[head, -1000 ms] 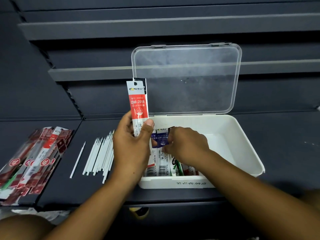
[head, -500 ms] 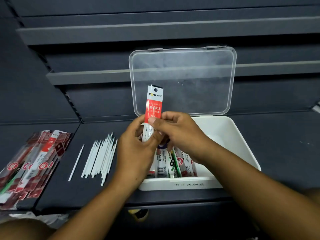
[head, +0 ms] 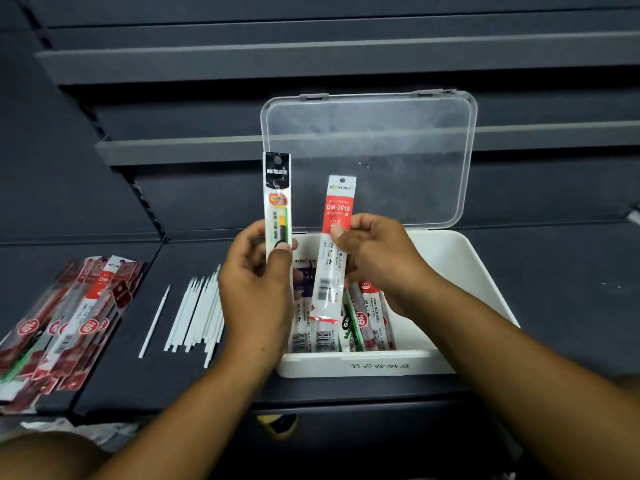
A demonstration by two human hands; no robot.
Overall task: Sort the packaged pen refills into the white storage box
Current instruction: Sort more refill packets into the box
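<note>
The white storage box (head: 460, 271) sits open on the dark shelf, its clear lid (head: 370, 157) standing upright behind it. Several packaged refills (head: 367, 320) lie in its left half. My left hand (head: 258, 289) holds a black-topped refill pack (head: 277, 199) upright at the box's left edge. My right hand (head: 374, 258) pinches a red DM-2018 refill pack (head: 334, 244) that hangs tilted over the box. A pile of red packaged refills (head: 65, 317) lies at the far left.
Several loose white refill sticks (head: 197, 313) lie between the pile and the box, one stick (head: 154, 322) apart to their left. Grey stepped shelf ledges (head: 180, 147) rise behind. The shelf's front edge (head: 242, 407) is close to me.
My right hand took the red pack from my left hand and drew it rightward over the box. A black-topped pack, earlier behind the red one, now stands alone in my left hand.
</note>
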